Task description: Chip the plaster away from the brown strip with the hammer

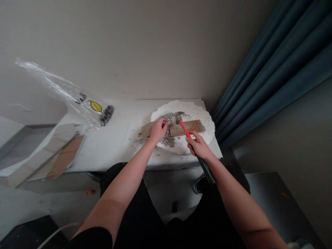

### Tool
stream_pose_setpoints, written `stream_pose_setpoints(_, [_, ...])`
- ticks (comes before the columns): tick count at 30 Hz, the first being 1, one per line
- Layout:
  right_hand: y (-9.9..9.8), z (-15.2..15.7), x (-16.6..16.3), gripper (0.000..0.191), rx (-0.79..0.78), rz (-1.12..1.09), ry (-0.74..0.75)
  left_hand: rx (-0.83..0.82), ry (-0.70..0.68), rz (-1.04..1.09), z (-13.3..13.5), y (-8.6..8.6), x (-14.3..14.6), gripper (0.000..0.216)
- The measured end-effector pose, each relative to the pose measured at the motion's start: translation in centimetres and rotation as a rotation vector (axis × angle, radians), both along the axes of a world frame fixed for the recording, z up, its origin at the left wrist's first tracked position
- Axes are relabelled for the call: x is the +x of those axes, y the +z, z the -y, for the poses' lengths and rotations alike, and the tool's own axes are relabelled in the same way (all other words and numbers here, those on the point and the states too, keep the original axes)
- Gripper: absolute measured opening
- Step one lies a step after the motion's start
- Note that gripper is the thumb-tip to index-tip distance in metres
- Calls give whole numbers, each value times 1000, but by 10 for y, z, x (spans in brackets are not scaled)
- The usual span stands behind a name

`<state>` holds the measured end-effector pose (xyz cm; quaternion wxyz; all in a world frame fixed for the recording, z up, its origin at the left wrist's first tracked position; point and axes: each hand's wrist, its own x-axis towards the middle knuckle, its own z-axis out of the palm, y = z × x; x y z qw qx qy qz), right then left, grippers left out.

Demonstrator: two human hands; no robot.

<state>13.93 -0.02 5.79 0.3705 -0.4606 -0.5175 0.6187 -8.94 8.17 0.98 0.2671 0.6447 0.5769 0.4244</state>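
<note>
My right hand [198,145] is wrapped round a hammer [184,128] with an orange-red shaft and a dark grip. The hammer's metal head is over a strip of brown cardboard [186,128], close to the crumbled grey bits. Fingers bent together, my left hand [159,129] is at the strip's left part; whatever it pinches is too small to make out. Beneath the strip lies a round white mat [207,114] with a scalloped edge. Crushed grey fragments [168,141] are scattered over the mat and cardboard.
A clear plastic bag [95,105] with a yellow lemon print and dark bits inside rests on the white table [121,138]. Cardboard pieces [66,155] lie at the table's left. A blue curtain [259,76] hangs at the right, and a wall stands behind.
</note>
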Motion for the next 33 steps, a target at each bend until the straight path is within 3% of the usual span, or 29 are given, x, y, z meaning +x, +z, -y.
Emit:
stream_pose_setpoints(5, [6, -7, 23, 39, 64, 72, -152, 63, -18, -87, -12, -5, 22, 19])
stream_pose_setpoints(10, [0, -16, 46, 35, 72, 126, -268, 184, -80, -203, -20, -10, 39, 22])
stream_pose_setpoints(16, [-10, -17, 55, 36, -4, 190, -248, 135, -199, -246, -22, -17, 41, 28])
stream_pose_setpoints(21, [-12, -15, 56, 37, -18, 166, -212, 73, -152, -138, -27, -17, 40, 14])
stream_pose_setpoints(33, [-11, -15, 57, 36, -18, 159, -209, 36, -137, -102, -27, -22, 40, 15])
